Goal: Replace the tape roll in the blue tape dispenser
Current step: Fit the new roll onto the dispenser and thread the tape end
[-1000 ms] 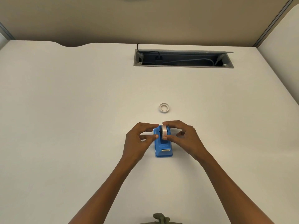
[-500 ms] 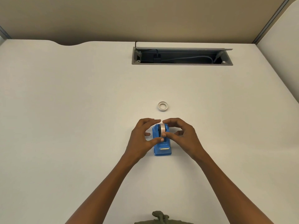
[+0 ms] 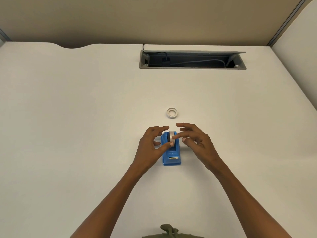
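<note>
Head view: a blue plastic tape dispenser point(image 3: 171, 152) stands near the middle of the white desk surface point(image 3: 68, 117), a pale tape roll point(image 3: 171, 137) seated upright in it. The left hand point(image 3: 151, 146) touches the roll with thumb and forefinger, fingers loosely curled. The right hand point(image 3: 195, 143), fingers spread, has one fingertip on the roll. A white empty tape core point(image 3: 172, 113) lies flat just beyond, toward the far edge.

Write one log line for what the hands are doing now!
step: seating roll in dispenser | both hands: fingers at roll | spare ring: on desk
</note>
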### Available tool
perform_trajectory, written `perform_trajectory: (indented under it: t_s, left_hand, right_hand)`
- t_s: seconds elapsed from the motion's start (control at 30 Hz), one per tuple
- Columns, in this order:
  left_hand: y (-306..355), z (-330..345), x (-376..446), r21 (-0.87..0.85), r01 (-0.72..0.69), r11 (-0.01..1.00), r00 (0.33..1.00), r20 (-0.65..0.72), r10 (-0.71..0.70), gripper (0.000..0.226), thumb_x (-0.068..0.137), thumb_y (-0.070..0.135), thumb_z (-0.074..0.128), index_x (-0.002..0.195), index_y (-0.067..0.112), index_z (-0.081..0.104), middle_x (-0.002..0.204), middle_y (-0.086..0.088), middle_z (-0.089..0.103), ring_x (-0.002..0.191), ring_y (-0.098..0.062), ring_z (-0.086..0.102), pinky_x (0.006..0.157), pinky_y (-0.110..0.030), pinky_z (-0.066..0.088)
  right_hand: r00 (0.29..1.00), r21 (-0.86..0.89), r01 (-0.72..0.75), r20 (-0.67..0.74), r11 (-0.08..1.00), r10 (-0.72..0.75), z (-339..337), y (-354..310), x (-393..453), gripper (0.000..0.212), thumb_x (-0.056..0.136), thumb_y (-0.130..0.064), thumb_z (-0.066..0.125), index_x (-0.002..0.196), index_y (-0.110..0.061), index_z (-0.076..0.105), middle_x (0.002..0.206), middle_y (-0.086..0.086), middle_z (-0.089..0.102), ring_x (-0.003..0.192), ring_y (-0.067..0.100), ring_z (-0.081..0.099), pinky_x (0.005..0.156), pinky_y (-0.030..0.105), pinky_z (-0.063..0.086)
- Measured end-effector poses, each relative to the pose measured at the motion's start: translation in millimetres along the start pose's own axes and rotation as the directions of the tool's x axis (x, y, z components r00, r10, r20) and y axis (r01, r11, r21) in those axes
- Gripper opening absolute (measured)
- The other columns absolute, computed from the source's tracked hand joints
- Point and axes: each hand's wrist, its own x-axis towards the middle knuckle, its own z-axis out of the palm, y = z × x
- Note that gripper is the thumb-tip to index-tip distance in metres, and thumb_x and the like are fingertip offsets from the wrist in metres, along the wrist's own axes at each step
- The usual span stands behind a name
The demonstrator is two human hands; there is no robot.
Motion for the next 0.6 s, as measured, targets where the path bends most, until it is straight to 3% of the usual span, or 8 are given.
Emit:
perform_trajectory:
  t_s: [0.17, 0.23, 0.53, 0.6]
  left_hand:
    - [-0.9, 3.0, -2.6, -0.024, 0.004, 1.000, 1.000, 0.002, -0.004, 0.044, 0.079, 0.030, 0.069, 0.117, 0.038, 0.049, 0.118, 0.008, 0.049, 0.103, -0.010, 0.053, 0.071, 0.000, 0.046]
    - [-0.8, 3.9, -3.0, -0.034, 0.007, 0.999, 1.000, -0.002, -0.007, 0.043, 0.080, 0.029, 0.069, 0.117, 0.038, 0.049, 0.118, 0.009, 0.049, 0.103, -0.011, 0.053, 0.071, 0.001, 0.045]
    - [0.5, 5.2, -4.3, -0.070, -0.009, 0.997, 1.000, -0.016, 0.008, 0.041, 0.080, 0.026, 0.068, 0.115, 0.037, 0.050, 0.120, 0.005, 0.053, 0.103, -0.010, 0.055, 0.076, -0.004, 0.048]
    - [0.4, 5.0, -4.7, -0.078, -0.013, 0.997, 1.000, -0.019, 0.011, 0.040, 0.080, 0.025, 0.069, 0.115, 0.036, 0.050, 0.120, 0.005, 0.054, 0.102, -0.009, 0.056, 0.076, -0.005, 0.048]
  right_hand:
    - [1.000, -0.055, 0.024, 0.011, 0.998, -0.023, 2.0, -1.5, 0.6, 0.032, 0.086, -0.003, 0.049, 0.100, -0.019, 0.072, 0.134, -0.006, 0.053, 0.117, 0.009, 0.052, 0.084, 0.007, 0.043]
    - [1.000, -0.061, 0.030, -0.001, 0.998, -0.030, 3.1, -1.0, 1.5, 0.032, 0.083, -0.011, 0.048, 0.103, -0.020, 0.071, 0.133, -0.007, 0.053, 0.116, 0.006, 0.052, 0.080, 0.005, 0.043]
    - [1.000, -0.046, 0.005, -0.023, 0.999, -0.006, 11.1, 4.9, 6.3, 0.029, 0.090, -0.009, 0.054, 0.104, -0.033, 0.064, 0.125, -0.012, 0.055, 0.111, -0.006, 0.049, 0.074, 0.002, 0.042]
    - [1.000, -0.031, -0.006, -0.030, 1.000, 0.005, 13.3, 5.5, 5.8, 0.028, 0.090, -0.010, 0.055, 0.105, -0.032, 0.063, 0.124, -0.011, 0.055, 0.112, -0.001, 0.050, 0.074, 0.003, 0.042]
